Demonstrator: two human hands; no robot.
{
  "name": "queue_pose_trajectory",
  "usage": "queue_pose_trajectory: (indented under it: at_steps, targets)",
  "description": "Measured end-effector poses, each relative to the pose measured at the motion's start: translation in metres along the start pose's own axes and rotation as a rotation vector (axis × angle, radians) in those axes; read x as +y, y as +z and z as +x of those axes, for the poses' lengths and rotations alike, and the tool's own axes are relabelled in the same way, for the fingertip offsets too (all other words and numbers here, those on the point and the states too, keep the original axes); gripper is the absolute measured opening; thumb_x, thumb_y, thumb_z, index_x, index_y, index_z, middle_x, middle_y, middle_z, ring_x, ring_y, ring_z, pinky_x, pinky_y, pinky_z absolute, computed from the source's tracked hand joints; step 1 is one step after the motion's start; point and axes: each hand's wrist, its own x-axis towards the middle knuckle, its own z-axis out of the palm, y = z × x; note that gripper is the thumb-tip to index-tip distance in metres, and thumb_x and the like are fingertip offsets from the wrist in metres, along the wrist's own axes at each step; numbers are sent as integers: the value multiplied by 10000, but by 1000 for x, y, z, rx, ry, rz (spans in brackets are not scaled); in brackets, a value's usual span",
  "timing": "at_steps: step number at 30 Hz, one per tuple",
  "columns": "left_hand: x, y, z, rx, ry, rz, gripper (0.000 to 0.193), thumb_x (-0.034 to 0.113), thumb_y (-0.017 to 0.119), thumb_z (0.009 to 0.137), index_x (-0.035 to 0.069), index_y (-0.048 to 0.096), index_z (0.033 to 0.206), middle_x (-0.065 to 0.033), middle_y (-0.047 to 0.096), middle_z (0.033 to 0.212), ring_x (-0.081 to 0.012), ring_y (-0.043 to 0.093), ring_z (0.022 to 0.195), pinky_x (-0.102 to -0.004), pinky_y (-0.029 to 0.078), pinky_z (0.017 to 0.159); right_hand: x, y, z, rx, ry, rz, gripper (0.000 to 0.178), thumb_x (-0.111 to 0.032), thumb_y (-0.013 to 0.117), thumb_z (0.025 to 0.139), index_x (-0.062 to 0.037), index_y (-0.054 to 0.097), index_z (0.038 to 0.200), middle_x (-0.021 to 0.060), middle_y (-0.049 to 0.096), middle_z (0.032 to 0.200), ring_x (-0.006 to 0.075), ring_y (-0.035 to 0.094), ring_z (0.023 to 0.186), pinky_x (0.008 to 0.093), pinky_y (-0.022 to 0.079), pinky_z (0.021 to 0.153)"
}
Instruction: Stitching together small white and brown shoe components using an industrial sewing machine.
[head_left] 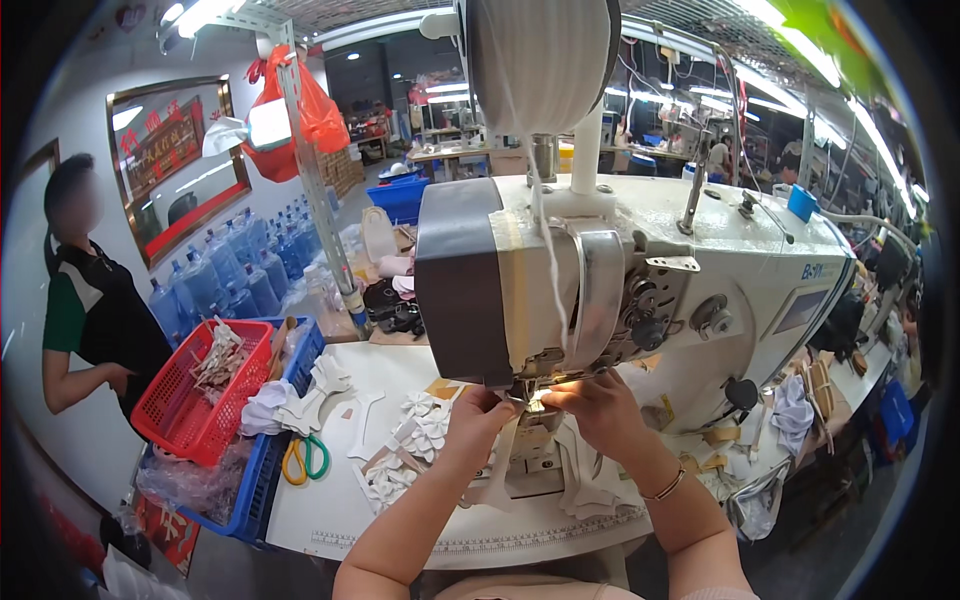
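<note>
A large white industrial sewing machine [640, 270] fills the middle of the head view, a big spool of white tape [540, 60] above it. My left hand [478, 415] and my right hand [590, 400] meet under the machine's head at the needle, fingers pinched on a small white cut piece [527, 408] lying there. Flat white fabric [590, 480] spreads over the machine bed below my right wrist. A stack of white shaped pieces [415, 430] lies just left of my left hand.
Green-and-yellow scissors [305, 458] lie on the white table [340, 510]. A red basket [195, 395] of pieces sits in a blue crate [262, 470] at left. A person in a dark vest [85, 300] stands far left by water bottles [235, 265].
</note>
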Motion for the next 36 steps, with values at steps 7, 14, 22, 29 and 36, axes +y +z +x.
queue_pose_trajectory:
  at_steps: [7,14,22,29,36]
  targets:
    - [4,10,-4,83,88,25,97,12,581,792,-15,629,872,-33,610,751,-65,514,588,-209,394,521,4,5,1,-7,17,15,254,-56,588,733,-192,677,928,-35,655,869,204,579,778,346,426,734]
    - [3,2,2,6,-4,-5,173,-1,594,780,0,596,953,-38,611,840,-83,558,738,-222,448,667,-1,9,-2,41,58,-2,243,-67,601,732,-197,682,922,-52,648,873,185,569,753,339,423,718]
    - [10,-14,4,-89,-89,-138,129,17,603,801,7,566,924,-62,609,755,-126,595,604,-238,485,510,-18,-21,4,24,99,89,322,45,635,668,-124,679,939,60,637,1001,282,597,864,382,475,793]
    - [-9,-4,-29,-98,-141,-234,142,86,668,823,46,535,854,-44,583,738,-116,581,586,-239,465,505,-38,-9,-20,-24,23,-8,301,-100,662,695,-110,626,993,-22,560,1092,205,544,1030,339,450,812]
    - [-9,-4,-26,-117,-164,-327,143,95,659,831,52,525,863,-36,574,753,-108,572,588,-225,450,496,-36,-8,-13,19,0,-56,343,-66,636,670,-103,625,1011,-12,571,1056,206,557,976,322,459,784]
